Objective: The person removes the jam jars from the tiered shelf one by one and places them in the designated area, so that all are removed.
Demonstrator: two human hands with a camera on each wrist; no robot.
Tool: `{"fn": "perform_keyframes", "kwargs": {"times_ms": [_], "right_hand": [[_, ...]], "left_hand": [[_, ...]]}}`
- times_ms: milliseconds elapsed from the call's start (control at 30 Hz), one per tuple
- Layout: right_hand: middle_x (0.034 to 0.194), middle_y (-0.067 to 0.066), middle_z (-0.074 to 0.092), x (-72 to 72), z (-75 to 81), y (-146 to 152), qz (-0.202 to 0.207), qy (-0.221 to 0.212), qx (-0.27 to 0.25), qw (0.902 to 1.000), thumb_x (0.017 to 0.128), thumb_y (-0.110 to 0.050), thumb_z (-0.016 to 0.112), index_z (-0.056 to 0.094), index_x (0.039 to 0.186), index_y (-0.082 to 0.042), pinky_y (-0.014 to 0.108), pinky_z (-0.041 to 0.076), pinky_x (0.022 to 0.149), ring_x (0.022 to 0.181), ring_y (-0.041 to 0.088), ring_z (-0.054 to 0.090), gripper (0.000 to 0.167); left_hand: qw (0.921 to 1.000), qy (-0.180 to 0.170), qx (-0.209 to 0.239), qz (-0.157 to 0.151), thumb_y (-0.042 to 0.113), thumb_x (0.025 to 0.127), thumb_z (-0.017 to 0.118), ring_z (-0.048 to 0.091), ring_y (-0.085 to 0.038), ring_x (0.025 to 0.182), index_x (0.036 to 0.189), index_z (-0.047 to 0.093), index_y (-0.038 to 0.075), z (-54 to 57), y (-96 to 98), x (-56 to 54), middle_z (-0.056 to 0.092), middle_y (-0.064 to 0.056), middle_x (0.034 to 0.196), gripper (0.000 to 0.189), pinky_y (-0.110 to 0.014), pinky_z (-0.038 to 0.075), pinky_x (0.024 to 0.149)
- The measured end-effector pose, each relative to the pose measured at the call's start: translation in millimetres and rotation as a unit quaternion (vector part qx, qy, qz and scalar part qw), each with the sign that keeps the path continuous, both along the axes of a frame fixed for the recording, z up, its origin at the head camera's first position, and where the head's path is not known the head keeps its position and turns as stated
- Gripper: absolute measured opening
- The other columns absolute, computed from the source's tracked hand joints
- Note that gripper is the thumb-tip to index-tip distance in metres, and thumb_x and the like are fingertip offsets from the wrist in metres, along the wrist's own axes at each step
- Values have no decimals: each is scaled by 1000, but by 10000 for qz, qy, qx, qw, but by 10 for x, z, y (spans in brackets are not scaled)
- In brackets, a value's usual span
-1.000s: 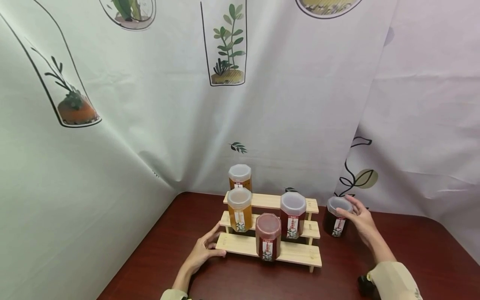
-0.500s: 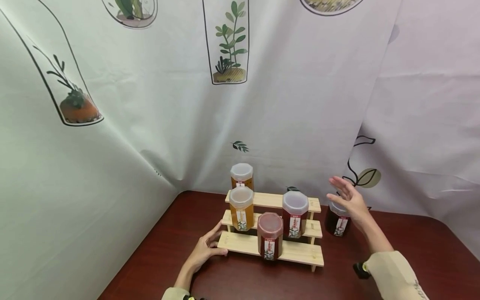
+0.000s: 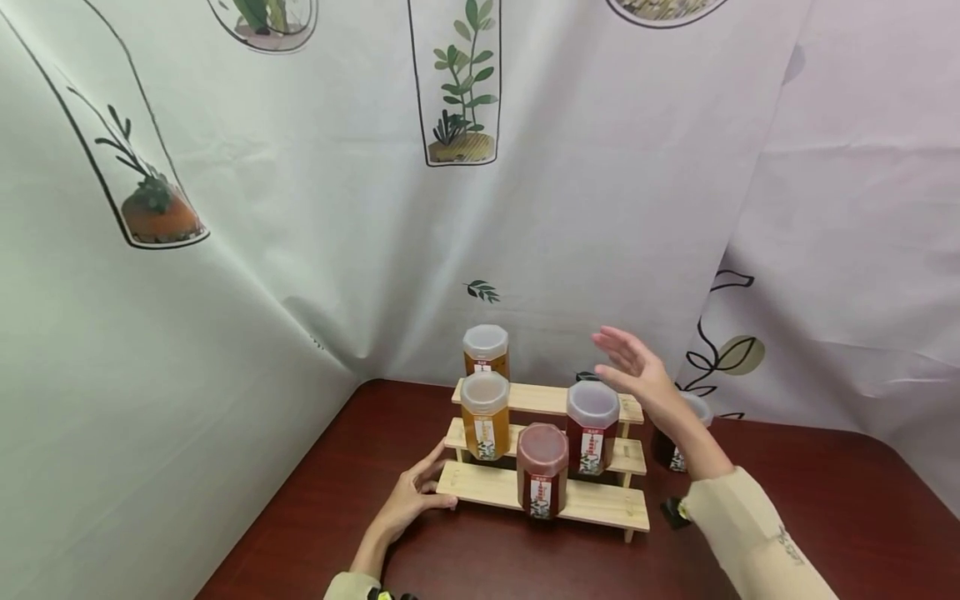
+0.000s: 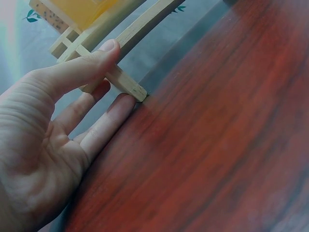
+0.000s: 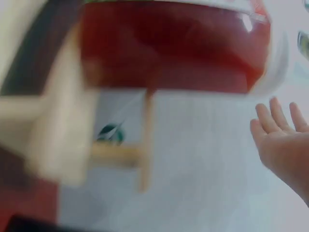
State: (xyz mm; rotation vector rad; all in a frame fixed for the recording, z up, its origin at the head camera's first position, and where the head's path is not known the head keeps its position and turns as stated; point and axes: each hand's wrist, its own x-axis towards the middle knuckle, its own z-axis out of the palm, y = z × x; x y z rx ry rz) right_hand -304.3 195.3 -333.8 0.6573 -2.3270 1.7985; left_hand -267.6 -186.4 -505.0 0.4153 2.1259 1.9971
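Note:
A three-step wooden display stand (image 3: pixel 480 485) holds several clear-lidded jars. My left hand (image 3: pixel 411 493) grips its left end; in the left wrist view, thumb and fingers lie on either side of the stand's leg (image 4: pixel 126 86). My right hand (image 3: pixel 643 379) is raised with nothing in it, fingers extended, just behind and above the red honey jar (image 3: pixel 591 429) on the middle step. The right wrist view shows that hand (image 5: pixel 285 147) beside the blurred red jar (image 5: pixel 174 48). An orange jar (image 3: pixel 485 421) shares the middle step, and a pinkish-red jar (image 3: pixel 542 477) stands on the lowest.
An amber jar (image 3: pixel 486 343) stands on the top step at the left. Right of the stand, a dark jar (image 3: pixel 702 407) sits on the reddish-brown table (image 3: pixel 810 492), partly hidden by my right forearm. A printed white curtain (image 3: pixel 585 208) hangs close behind.
My right hand has let go of the dark jar on the table, lifted and moved left to above the red jar. My left hand has stayed on the stand.

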Motion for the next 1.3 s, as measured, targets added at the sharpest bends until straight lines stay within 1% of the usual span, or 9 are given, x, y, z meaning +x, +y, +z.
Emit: {"fn": "perform_keyframes", "kwargs": {"times_ms": [67, 100, 233, 467, 700, 900, 1033, 1100, 1300], "right_hand": [[154, 20, 37, -48, 92, -123, 3, 69, 61, 10000, 94, -15, 64, 29, 151, -3, 51, 23, 119, 144, 37, 33, 68], [154, 20, 38, -67, 134, -186, -1, 86, 108, 9999, 93, -16, 65, 30, 151, -3, 51, 21, 120, 144, 37, 33, 69], [153, 19, 39, -114, 286, -476, -14, 98, 320, 9994, 92, -19, 68, 31, 151, -4, 50, 22, 121, 144, 36, 35, 71], [152, 20, 40, -151, 469, -1022, -129, -70, 213, 9997, 89, -19, 72, 32, 150, -4, 48, 24, 120, 143, 34, 36, 74], [153, 18, 38, -253, 424, -1417, -437, -752, -69, 9962, 88, -24, 72, 33, 150, -7, 49, 31, 117, 144, 35, 34, 75], [155, 16, 36, -282, 360, -1659, -766, -1085, -383, 9904, 86, -27, 74, 34, 150, -9, 47, 30, 118, 145, 33, 32, 78], [157, 14, 34, -294, 322, -1771, -953, -1233, -814, 9844, 85, -25, 76, 35, 150, -9, 47, 30, 118, 145, 33, 31, 79], [157, 15, 32, -304, 299, -1808, -1006, -1352, -977, 9808, 84, -22, 77, 33, 151, -9, 47, 33, 116, 143, 34, 34, 81], [151, 22, 35, -349, 228, -1859, -1157, -1776, -1041, 9717, 82, -20, 78, 25, 154, -12, 50, 37, 112, 134, 39, 41, 90]], "left_hand": [[10000, -4, 13, -17, 9, 82, 78, 67, -13, 89, 158, 16, 13, -2, 8, -9, 35, -35, 149, 98, -28, 57, 75], [10000, 5, 10, -28, 8, 82, 78, 67, -13, 89, 158, 16, 14, -3, 12, -12, 35, -35, 149, 98, -28, 57, 75], [10000, -42, -21, -29, 9, 81, 78, 67, -14, 90, 158, 15, 14, -9, 8, -26, 34, -35, 150, 99, -28, 57, 75], [9999, -84, -96, 90, 11, 79, 80, 67, -15, 93, 158, 16, 14, -8, -44, -12, 34, -34, 150, 102, -28, 56, 75], [9999, -104, -89, 75, 11, 79, 80, 67, -15, 93, 158, 16, 14, -21, -49, -17, 33, -34, 150, 102, -27, 55, 76], [9999, -73, -75, 60, 8, 79, 80, 67, -15, 93, 158, 16, 15, -34, -23, -49, 34, -34, 150, 101, -27, 55, 76], [9998, -108, -82, 113, 9, 79, 80, 67, -16, 93, 158, 17, 16, -37, -13, -48, 34, -33, 150, 101, -27, 55, 76], [9998, -107, -113, 116, 10, 79, 80, 66, -17, 94, 158, 17, 16, -37, -11, -47, 34, -33, 150, 101, -27, 55, 76], [9997, -66, -181, 133, 13, 79, 80, 66, -18, 94, 158, 18, 19, -35, -21, -46, 35, -32, 150, 100, -28, 55, 77]]}}
